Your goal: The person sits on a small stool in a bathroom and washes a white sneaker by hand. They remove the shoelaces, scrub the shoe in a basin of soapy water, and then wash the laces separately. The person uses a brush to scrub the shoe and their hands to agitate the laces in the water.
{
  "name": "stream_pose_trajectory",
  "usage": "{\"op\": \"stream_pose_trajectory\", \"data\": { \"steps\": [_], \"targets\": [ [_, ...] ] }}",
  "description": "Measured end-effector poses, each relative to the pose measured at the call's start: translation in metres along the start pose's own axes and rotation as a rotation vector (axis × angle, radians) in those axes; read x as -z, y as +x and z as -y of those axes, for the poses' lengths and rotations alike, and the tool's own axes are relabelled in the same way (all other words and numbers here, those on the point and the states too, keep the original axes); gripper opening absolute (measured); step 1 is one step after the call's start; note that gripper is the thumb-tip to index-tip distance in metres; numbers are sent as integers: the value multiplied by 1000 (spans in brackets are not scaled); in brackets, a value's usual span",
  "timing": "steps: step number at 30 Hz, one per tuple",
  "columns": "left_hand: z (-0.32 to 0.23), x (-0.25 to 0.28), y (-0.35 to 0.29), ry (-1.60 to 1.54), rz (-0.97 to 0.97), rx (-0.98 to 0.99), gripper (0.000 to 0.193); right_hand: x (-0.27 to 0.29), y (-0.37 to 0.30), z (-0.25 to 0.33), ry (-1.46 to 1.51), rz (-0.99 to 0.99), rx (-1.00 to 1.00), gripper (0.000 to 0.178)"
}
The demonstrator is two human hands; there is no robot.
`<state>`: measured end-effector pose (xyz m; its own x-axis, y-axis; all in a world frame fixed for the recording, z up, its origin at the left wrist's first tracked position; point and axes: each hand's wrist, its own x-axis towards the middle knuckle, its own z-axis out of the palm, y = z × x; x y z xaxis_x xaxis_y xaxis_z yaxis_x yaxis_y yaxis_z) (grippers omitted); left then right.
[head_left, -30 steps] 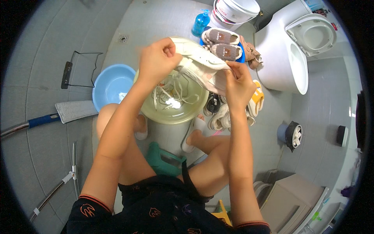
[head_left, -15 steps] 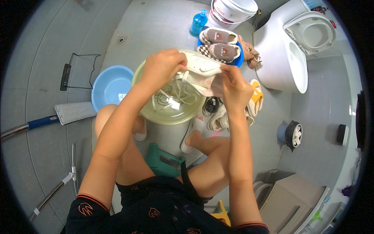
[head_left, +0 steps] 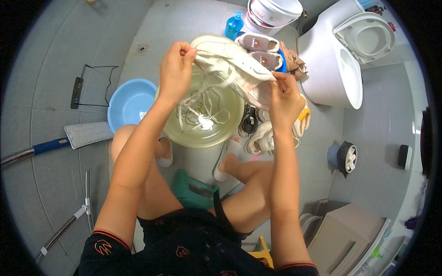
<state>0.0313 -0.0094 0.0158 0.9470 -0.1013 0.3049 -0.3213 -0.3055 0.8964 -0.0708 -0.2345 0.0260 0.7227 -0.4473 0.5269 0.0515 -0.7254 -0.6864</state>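
A white sneaker (head_left: 232,60) is stretched between my hands above a pale yellow-green basin (head_left: 182,134). My left hand (head_left: 176,71) pinches one end, and my right hand (head_left: 286,99) grips the opposite end with thumb and fingers. White laces hang loose from the shoe's middle, slightly blurred. In the basin, more pale shoelaces (head_left: 202,108) lie tangled in shallow water. I cannot tell whether the hanging laces join those below.
At left stand a light blue basin (head_left: 131,103) and a flat grey mop head (head_left: 89,134). Checkered slippers (head_left: 260,43), a blue pump bottle (head_left: 234,25) and a white bucket (head_left: 271,16) are beyond. Several shoes (head_left: 260,138) sit right, near the toilet (head_left: 331,60). A green stool (head_left: 191,191) is below.
The sneaker has risen and moved farther away, with its left end lifted and tilted higher. My left hand has gone up and left, my right hand slightly right. Both keep their grip.
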Motion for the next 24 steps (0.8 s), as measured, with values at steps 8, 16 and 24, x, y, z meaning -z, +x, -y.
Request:
{"op": "stream_pose_trajectory", "data": {
  "steps": [8,16,24],
  "targets": [
    [-13,-5,-7,234,135,-395,32,4,-3,4,-220,43,174,14],
    [-4,-10,-13,298,401,-352,27,-2,-6,9,-201,41,283,13],
    [-14,-2,-22,309,333,-259,12,-3,-6,7,-193,135,156,13]
  ]
}}
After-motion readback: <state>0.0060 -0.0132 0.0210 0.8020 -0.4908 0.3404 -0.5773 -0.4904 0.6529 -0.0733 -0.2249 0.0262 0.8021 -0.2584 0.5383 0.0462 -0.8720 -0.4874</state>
